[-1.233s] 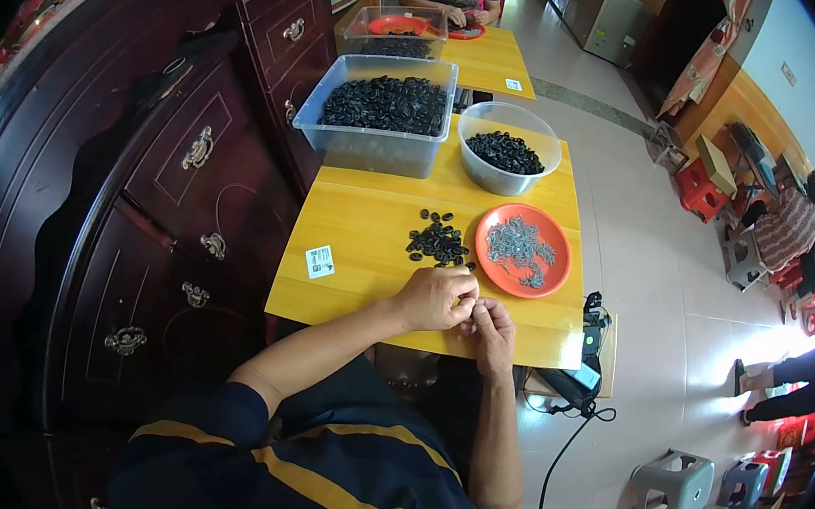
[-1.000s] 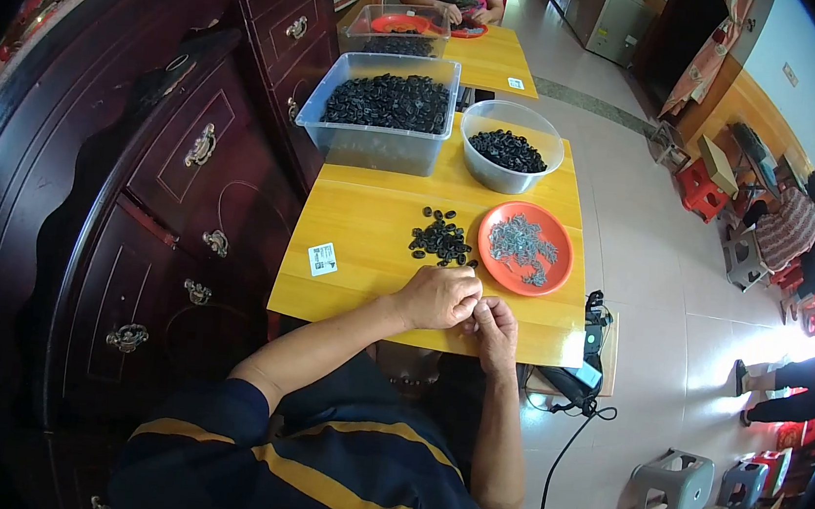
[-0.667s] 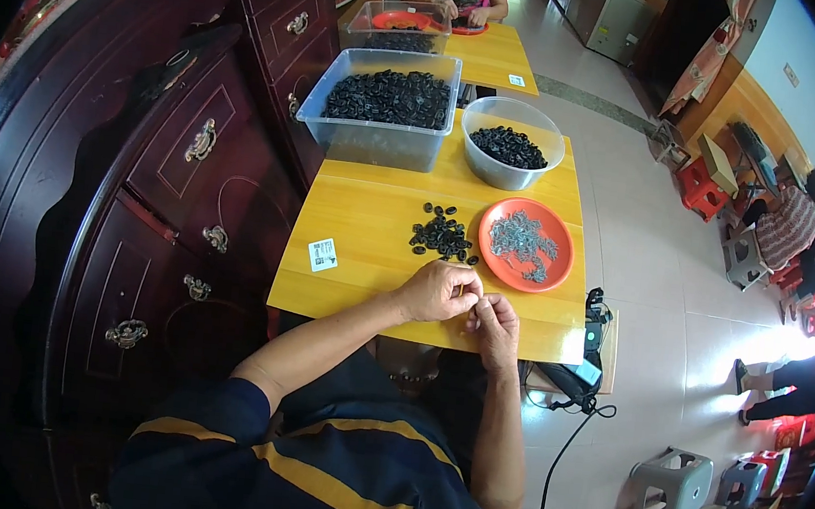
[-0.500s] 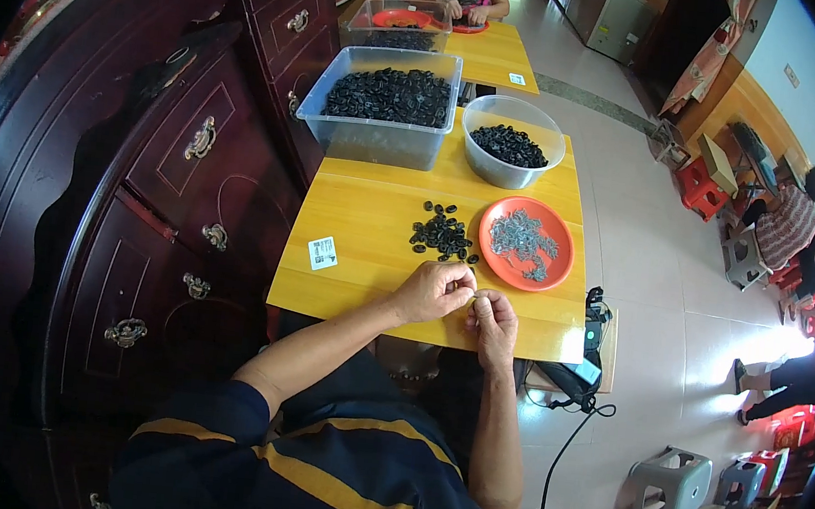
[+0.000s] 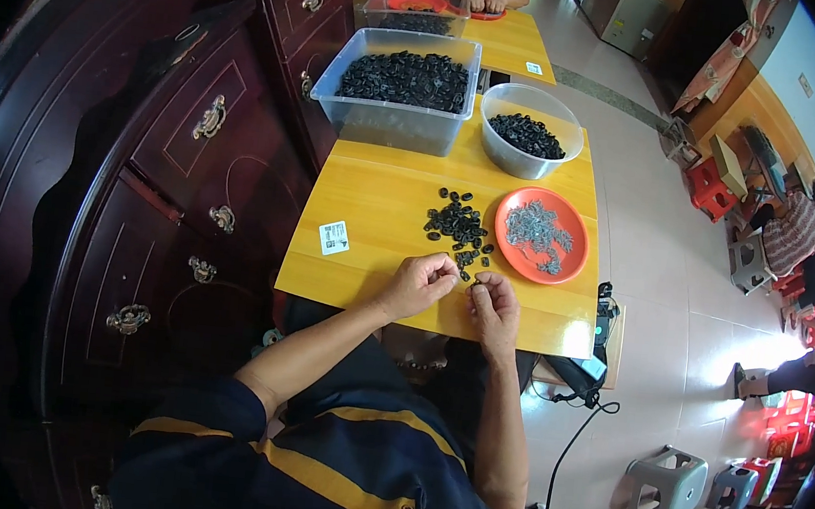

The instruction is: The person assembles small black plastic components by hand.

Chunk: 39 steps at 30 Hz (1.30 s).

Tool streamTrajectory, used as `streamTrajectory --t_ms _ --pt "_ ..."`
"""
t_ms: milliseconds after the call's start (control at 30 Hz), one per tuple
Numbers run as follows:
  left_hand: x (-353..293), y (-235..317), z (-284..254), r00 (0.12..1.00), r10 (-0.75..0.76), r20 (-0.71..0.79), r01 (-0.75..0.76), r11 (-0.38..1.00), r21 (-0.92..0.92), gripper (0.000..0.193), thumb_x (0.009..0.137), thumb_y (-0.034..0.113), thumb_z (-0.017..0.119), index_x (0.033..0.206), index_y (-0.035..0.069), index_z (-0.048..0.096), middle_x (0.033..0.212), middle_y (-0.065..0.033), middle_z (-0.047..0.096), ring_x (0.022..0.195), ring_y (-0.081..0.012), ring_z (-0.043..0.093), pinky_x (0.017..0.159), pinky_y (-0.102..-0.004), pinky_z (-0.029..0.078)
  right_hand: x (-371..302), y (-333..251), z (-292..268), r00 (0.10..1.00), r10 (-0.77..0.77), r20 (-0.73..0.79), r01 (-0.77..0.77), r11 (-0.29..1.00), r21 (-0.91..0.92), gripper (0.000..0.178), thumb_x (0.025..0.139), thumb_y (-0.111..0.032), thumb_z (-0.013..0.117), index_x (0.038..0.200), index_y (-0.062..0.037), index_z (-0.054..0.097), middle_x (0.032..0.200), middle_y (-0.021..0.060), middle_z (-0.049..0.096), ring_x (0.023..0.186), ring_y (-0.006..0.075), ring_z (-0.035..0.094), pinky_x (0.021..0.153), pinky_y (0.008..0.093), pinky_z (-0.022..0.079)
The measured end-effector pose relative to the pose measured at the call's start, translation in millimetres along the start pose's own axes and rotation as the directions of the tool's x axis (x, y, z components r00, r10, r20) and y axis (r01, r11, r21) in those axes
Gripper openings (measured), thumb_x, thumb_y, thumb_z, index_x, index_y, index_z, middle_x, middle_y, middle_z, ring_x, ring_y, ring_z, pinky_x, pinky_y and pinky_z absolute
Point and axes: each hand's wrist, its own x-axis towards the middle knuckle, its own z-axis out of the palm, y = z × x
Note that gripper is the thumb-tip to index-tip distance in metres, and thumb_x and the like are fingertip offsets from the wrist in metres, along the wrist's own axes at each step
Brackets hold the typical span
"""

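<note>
My left hand (image 5: 421, 286) is closed, thumb and fingertips pinched together at the near side of the yellow table (image 5: 383, 203). Whatever it may hold is too small to make out. Just to its right, my right hand (image 5: 496, 314) pinches a small dark piece (image 5: 475, 282) between thumb and fingers. A narrow gap separates the two hands. Beyond the fingertips lies a loose pile of small black oval pieces (image 5: 457, 222). A red-orange plate (image 5: 517, 261) to the right of the pile bears many small silvery-clear pieces (image 5: 534, 225).
At the table's far side stand a rectangular clear bin (image 5: 395, 134) and a round clear tub (image 5: 522, 164), both holding black pieces. A dark wooden cabinet (image 5: 164, 231) borders the left. Another person sits at a farther table (image 5: 511, 44). A grey stool (image 5: 665, 485) stands right.
My hands have drawn apart from where they met, the left shifting slightly left. The whole view has tilted a little, so the table sits higher and further right.
</note>
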Motion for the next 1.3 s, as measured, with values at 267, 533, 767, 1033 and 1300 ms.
streamTrajectory --t_ms 267,533,767,1033,1300 --pt "-3 -12 -2 0.999 -0.024 -0.023 0.023 0.999 -0.031 0.008 0.091 0.009 0.061 0.087 0.002 0.060 0.066 0.0032 0.055 0.057 -0.0025 0.047 0.051 -0.0226 0.040 3 17 2 0.998 -0.029 -0.056 0.032 0.998 0.056 0.014 0.096 -0.005 0.057 0.110 -0.0045 0.054 0.083 -0.0003 0.059 0.068 0.0062 0.053 0.059 0.0188 0.041" --pt "1 -7 7 0.998 -0.041 0.047 0.042 0.999 -0.005 0.007 0.093 0.007 0.059 0.091 0.001 0.059 0.076 0.0047 0.055 0.066 -0.0013 0.048 0.059 -0.0205 0.042 0 12 2 1.000 -0.014 -0.027 0.015 0.999 0.033 0.015 0.094 -0.003 0.058 0.109 -0.0036 0.054 0.082 -0.0006 0.058 0.070 0.0062 0.053 0.063 0.0197 0.043" --pt "4 -11 8 0.997 -0.051 0.054 0.053 0.998 -0.035 0.006 0.092 0.007 0.058 0.091 0.001 0.059 0.077 0.0040 0.056 0.067 -0.0020 0.049 0.060 -0.0210 0.043 0 11 2 1.000 -0.015 -0.003 0.016 0.999 0.050 0.014 0.094 -0.003 0.058 0.108 -0.0026 0.054 0.083 -0.0014 0.057 0.070 0.0053 0.052 0.064 0.0193 0.043" --pt "6 -9 8 0.994 -0.066 0.085 0.067 0.998 -0.009 0.007 0.092 0.007 0.059 0.092 0.001 0.059 0.079 0.0037 0.057 0.069 -0.0024 0.051 0.062 -0.0215 0.045 1 13 1 1.000 -0.022 0.005 0.021 1.000 0.017 0.014 0.094 -0.003 0.058 0.108 -0.0020 0.055 0.084 -0.0014 0.058 0.071 0.0054 0.054 0.064 0.0189 0.044" --pt "6 -15 7 0.994 -0.076 0.078 0.079 0.996 -0.040 0.007 0.093 0.008 0.058 0.092 0.001 0.059 0.079 0.0049 0.056 0.070 -0.0020 0.048 0.062 -0.0205 0.043 1 13 1 0.999 -0.028 -0.017 0.028 1.000 -0.014 0.014 0.095 -0.004 0.058 0.108 -0.0017 0.056 0.083 -0.0014 0.058 0.070 0.0052 0.054 0.064 0.0194 0.045"
